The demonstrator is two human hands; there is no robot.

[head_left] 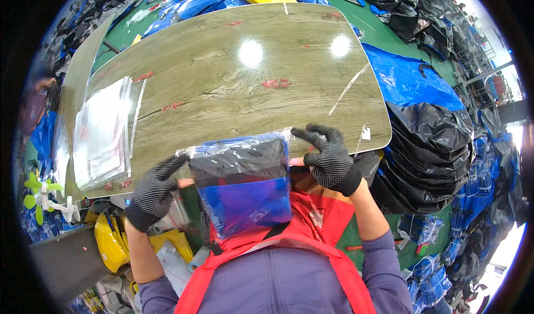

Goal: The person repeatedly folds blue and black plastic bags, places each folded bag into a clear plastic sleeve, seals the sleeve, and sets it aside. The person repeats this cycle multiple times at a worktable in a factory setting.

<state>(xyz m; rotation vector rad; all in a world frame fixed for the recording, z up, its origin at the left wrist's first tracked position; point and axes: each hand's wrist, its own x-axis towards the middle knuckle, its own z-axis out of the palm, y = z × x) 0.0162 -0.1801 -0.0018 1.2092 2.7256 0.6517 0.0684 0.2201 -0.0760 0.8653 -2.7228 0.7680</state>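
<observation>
A clear plastic bag (245, 183) with folded blue and black sheet material inside is in front of my body, its top over the near edge of the table. My left hand (153, 194), in a black dotted glove with the thumb tip bare, grips the bag's upper left corner. At the upper right corner my right hand (331, 158), gloved the same way, has its fingertips on the bag's edge and its thumb against the side. Both hands are closed on the bag, which is drawn out flat between them.
The wood-pattern table (222, 91) carries a stack of clear plastic bags (103, 139) at left and red marks. Folded black sheet goods (425, 158) are heaped at right under a blue one (409, 75). A green fan (41, 197) stands left. Another person (36, 103) is at the far left.
</observation>
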